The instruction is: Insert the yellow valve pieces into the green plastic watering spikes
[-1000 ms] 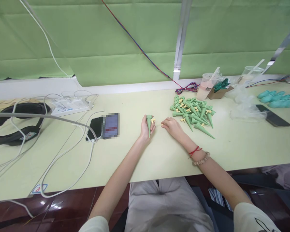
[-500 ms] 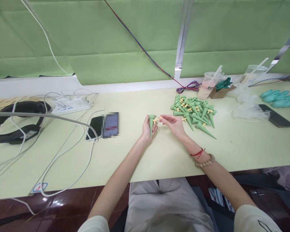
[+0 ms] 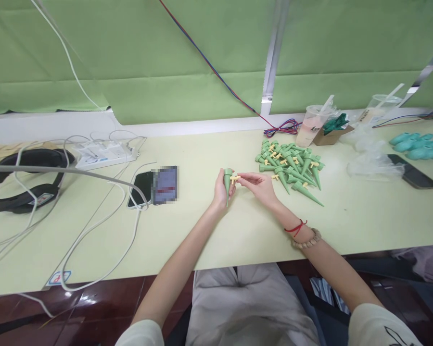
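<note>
My left hand (image 3: 221, 194) is wrapped round a green plant watering spike (image 3: 227, 185), its capped end up and its point down. A small yellow T-shaped valve (image 3: 234, 179) sticks out from the right side of the spike, just below the cap. The fingertips of my right hand (image 3: 259, 186) pinch the outer end of this valve, partly hiding it. Right of my hands lies a heap of similar green spikes (image 3: 296, 163), many with yellow valves in their sides.
Behind the heap stand a drink cup (image 3: 311, 127) and a small cardboard box (image 3: 332, 138). Farther right lie a plastic bag (image 3: 373, 168), a dark phone (image 3: 414, 172) and turquoise pieces (image 3: 418, 145). Leftward are phones (image 3: 141, 186), white cables (image 3: 124, 250), a power strip (image 3: 106, 154) and headphones (image 3: 29, 199).
The held spike has shifted slightly right, and my right fingertips are a little closer to it. Less of the yellow valve shows between my hands, and it sits more level.
</note>
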`<action>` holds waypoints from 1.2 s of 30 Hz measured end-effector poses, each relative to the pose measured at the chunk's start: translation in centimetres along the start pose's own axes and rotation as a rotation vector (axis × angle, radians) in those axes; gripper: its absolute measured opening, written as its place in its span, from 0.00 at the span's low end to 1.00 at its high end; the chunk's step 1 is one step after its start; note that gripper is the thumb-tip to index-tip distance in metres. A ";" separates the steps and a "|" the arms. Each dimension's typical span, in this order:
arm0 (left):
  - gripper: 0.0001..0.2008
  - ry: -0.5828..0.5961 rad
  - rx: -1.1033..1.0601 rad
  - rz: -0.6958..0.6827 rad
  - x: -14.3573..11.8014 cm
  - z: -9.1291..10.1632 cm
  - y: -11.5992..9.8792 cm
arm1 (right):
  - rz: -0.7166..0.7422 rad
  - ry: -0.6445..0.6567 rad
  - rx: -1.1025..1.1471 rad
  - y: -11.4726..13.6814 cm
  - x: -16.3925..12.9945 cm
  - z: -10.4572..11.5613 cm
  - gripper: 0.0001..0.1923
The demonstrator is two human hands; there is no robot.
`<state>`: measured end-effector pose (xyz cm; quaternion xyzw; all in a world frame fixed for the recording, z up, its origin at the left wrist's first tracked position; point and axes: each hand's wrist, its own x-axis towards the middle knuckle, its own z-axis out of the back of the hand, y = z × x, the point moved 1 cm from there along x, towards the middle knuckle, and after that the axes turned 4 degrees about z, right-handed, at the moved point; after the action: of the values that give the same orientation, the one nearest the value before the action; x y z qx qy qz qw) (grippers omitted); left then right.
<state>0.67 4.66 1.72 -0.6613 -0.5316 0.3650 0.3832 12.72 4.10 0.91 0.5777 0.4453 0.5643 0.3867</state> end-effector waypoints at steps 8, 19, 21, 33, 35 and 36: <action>0.15 -0.051 0.249 -0.204 -0.1 0.3 0.2 | 0.030 0.069 -0.158 -0.4 0.1 0.5 0.13; 0.16 -0.033 0.292 -0.187 0.2 0.5 0.6 | 0.246 0.085 -0.425 0.3 0.0 0.7 0.08; 0.15 -0.044 0.311 -0.217 -0.1 0.4 0.7 | 0.259 0.101 -0.461 0.2 -0.2 0.6 0.09; 0.18 -0.028 0.259 -0.156 0.5 0.8 1.1 | 0.154 0.148 -0.337 0.7 -0.3 -0.1 0.17; 0.18 -0.040 0.253 -0.156 0.6 0.9 1.0 | 0.205 0.096 -0.337 0.9 -0.2 -0.1 0.15; 0.17 -0.043 0.252 -0.156 0.6 0.9 1.0 | 0.215 0.076 -0.340 1.0 -0.2 -0.1 0.15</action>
<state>0.39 5.22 0.35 -0.5568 -0.5392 0.4122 0.4789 12.73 3.60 1.81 0.5267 0.2936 0.6906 0.3992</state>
